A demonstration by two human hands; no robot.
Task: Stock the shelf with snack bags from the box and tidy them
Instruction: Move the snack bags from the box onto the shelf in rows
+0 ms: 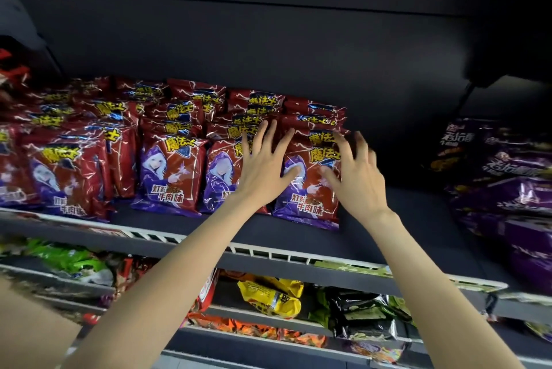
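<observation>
Both hands splayed flat, gripping nothing, left hand point(263, 168) & right hand point(357, 177) on front red snack bag point(310, 189), right fingertips blurred

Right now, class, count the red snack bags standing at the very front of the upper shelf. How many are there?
4 fully countable: far-left bag, middle-left bag, a bag partly behind the left hand, and the rightmost bag touched by both hands, right hand. A cropped one sits at the left edge; more stand behind.
</observation>
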